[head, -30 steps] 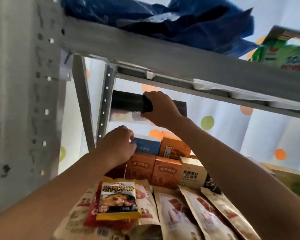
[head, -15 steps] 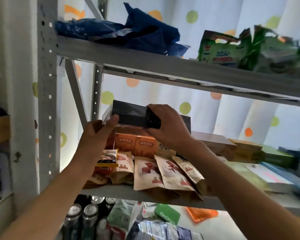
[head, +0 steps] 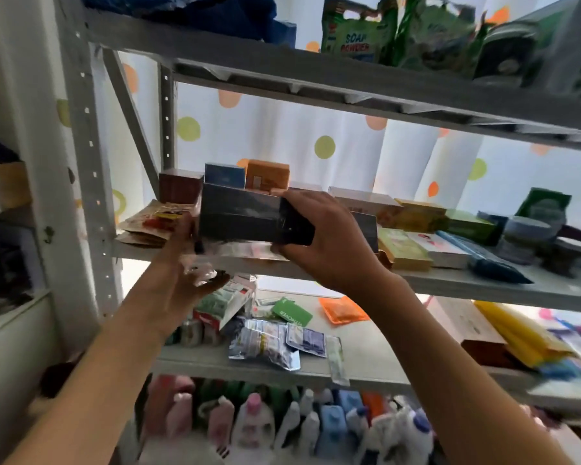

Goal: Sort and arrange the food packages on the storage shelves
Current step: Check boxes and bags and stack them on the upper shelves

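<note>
Box, long, dark (head: 239,216): pinched at its right end by right hand (head: 319,243), held before middle shelf (head: 450,281). Left hand (head: 178,266) blurred; grip unclear. Risk: one-ended hold tips box onto pouches (head: 151,226).

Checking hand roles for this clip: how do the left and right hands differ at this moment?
The right hand grips the dark box's right end with curled fingers; the left hand sits lower at its left end, blurred, grip unclear. The right hand is sharp in the frame; the left hand is smeared. Both are raised in front of the middle shelf.
</note>
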Motion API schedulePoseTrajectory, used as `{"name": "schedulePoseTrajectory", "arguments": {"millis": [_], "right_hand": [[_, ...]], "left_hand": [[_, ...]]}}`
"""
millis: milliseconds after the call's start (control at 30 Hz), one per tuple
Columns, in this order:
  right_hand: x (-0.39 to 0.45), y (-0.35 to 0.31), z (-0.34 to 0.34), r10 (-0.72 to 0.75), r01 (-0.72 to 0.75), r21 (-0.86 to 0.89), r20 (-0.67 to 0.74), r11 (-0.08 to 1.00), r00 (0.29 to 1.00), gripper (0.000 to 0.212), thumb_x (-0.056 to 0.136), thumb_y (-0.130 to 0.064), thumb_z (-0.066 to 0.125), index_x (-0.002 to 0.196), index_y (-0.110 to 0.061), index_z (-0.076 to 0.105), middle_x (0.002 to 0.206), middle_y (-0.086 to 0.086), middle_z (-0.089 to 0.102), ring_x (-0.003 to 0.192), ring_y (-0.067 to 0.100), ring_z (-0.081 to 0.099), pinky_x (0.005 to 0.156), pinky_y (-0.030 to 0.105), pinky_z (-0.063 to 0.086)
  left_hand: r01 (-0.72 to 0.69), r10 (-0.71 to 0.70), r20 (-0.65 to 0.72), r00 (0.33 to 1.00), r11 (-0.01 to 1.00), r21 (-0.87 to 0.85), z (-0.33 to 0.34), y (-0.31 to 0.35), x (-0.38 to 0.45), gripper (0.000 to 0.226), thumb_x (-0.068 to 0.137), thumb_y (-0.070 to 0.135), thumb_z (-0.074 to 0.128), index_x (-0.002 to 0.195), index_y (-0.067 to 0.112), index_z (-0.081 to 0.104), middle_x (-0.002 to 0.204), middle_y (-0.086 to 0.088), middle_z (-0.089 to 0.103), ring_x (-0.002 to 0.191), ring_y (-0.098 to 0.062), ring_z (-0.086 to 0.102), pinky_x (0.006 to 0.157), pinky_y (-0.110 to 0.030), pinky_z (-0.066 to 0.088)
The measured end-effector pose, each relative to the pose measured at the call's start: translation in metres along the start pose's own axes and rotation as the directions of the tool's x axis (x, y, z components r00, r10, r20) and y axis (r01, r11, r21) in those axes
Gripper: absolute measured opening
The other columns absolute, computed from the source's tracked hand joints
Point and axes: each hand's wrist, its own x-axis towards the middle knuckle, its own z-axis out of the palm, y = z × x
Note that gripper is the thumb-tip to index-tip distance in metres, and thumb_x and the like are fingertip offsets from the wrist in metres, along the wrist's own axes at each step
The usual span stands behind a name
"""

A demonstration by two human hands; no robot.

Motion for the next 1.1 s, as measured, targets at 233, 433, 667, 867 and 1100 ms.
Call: {"name": "schedulePoseTrajectory", "arguments": {"millis": [233,433,667,867,1100], "right_hand": [[-0.06,-0.025,0.002,0.105,-0.131,0.124,0.202,0.984,0.974,0.061,0.075,-0.019,0.083,0.131,-0.013,0.062,0.112,-0.005,0.066,0.104,0.014,0.057,0.092,0.044,0.052],[-0.126,-0.058,0.047,0.284,-0.385,0.221,0.381,0.896,0.88,0.066,0.073,-0.017,0.086,0.134,-0.014,0.061,0.115,0.002,0.067,0.105,0.017,0.059,0.095,0.045,0.051],[-0.182,-0.082,0.109,0.509,-0.613,0.239,0.377,0.753,0.773,0.073,0.069,-0.037,0.087,0.136,-0.032,0.058,0.12,-0.012,0.065,0.113,0.009,0.059,0.101,0.042,0.054],[-0.213,-0.087,0.135,0.789,-0.8,0.046,0.146,0.598,0.597,0.098,0.054,-0.091,0.066,0.138,-0.045,0.05,0.155,-0.007,0.039,0.147,0.018,0.024,0.119,0.056,0.025],[-0.222,-0.074,0.142,0.951,-0.864,0.439,0.06,0.248,0.303,0.08,0.085,-0.083,0.044,0.112,-0.011,0.065,0.119,0.014,0.065,0.105,0.027,0.061,0.087,0.039,0.049]], "left_hand": [[0.21,-0.278,-0.146,0.949,0.908,-0.362,-0.017,-0.068,-0.052,0.042,0.088,0.059,0.057,0.11,0.025,0.069,0.117,-0.004,0.071,0.122,-0.03,0.056,0.094,-0.055,0.044],[0.364,-0.48,-0.062,0.875,0.737,-0.57,-0.069,-0.134,-0.109,0.072,0.076,0.063,0.063,0.133,0.02,0.061,0.133,-0.02,0.061,0.129,-0.043,0.047,0.106,-0.071,0.029],[0.471,-0.613,-0.076,0.786,0.674,-0.569,-0.114,-0.154,-0.147,0.079,0.068,0.065,0.063,0.13,0.017,0.061,0.131,-0.027,0.058,0.122,-0.053,0.048,0.085,-0.077,0.043],[0.444,-0.629,-0.179,0.756,0.695,-0.566,-0.136,-0.154,-0.147,0.074,0.07,0.06,0.072,0.133,0.025,0.057,0.135,-0.023,0.054,0.122,-0.053,0.047,0.085,-0.079,0.042],[0.56,-0.683,-0.134,0.718,0.681,-0.472,-0.144,-0.128,-0.134,0.069,0.078,0.056,0.068,0.135,0.02,0.054,0.132,-0.023,0.057,0.121,-0.05,0.05,0.078,-0.075,0.046]]}}
